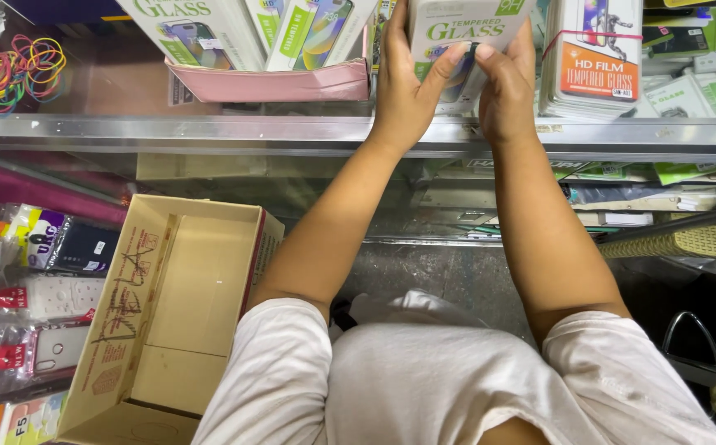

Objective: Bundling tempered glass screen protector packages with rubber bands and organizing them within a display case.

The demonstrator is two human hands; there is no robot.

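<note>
Both my hands reach up to the glass counter top and grip one stack of flat white-and-green screen-protector packets (467, 25). My left hand (403, 82) wraps the stack's left side, its thumb across the front. My right hand (508, 86) holds the right side, thumb also on the front. The stack stands on the counter's metal edge (210, 132) between other packet piles.
A pink tray (276, 82) with more packets sits left of the stack; a banded packet bundle (593, 58) stands right. Coloured rubber bands (12, 70) lie far left. An open cardboard box (177, 313) stands below left, beside bagged phone cases (37, 297).
</note>
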